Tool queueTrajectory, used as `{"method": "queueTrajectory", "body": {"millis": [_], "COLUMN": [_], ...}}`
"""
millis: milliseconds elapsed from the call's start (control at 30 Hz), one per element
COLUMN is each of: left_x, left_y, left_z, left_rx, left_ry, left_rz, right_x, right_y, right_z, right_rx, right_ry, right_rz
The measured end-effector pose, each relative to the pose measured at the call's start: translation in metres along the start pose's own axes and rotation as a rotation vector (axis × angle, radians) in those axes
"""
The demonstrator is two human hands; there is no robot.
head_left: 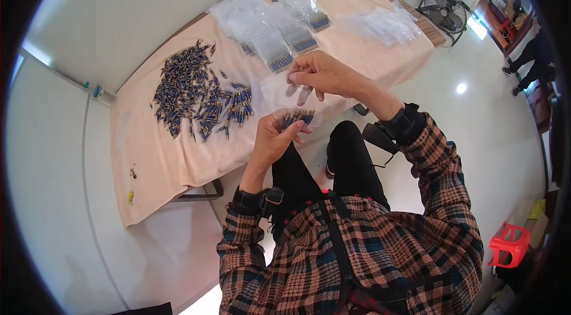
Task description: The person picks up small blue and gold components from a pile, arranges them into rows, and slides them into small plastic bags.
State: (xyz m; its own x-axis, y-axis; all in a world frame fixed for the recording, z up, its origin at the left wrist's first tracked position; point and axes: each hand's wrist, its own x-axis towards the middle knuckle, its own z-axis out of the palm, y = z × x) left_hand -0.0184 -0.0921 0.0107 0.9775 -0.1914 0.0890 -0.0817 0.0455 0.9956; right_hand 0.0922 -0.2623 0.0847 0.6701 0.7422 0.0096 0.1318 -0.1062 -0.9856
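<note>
My left hand is closed around a bundle of small blue and gold connectors, their tips pointing up and to the right. My right hand pinches the upper edge of a clear plastic bag just above that bundle. The bag hangs between both hands at the near edge of the table. A large loose pile of the same connectors lies on the beige cloth to the left of my hands.
Several filled clear bags lie in a row at the far side of the table, and empty bags at its right end. A floor fan stands beyond. A red stool is at lower right.
</note>
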Motion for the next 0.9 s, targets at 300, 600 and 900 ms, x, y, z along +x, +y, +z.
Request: {"method": "queueTrajectory", "body": {"millis": [300,600,900], "left_x": [-0.004,-0.003,-0.012], "left_y": [-0.001,-0.011,-0.01], "left_z": [0.009,0.009,0.012], "left_rx": [0.017,-0.226,-0.48], "left_ry": [0.044,0.031,-0.055], "left_rz": [0.029,0.04,-0.061], "right_x": [-0.001,-0.003,-0.004], "right_y": [-0.001,-0.001,-0.001], "right_z": [0.008,0.007,0.007], "right_rx": [-0.029,-0.076,-0.038], "right_ry": [0.074,0.066,0.029], "right_rz": [-0.053,-0.066,-0.05]}}
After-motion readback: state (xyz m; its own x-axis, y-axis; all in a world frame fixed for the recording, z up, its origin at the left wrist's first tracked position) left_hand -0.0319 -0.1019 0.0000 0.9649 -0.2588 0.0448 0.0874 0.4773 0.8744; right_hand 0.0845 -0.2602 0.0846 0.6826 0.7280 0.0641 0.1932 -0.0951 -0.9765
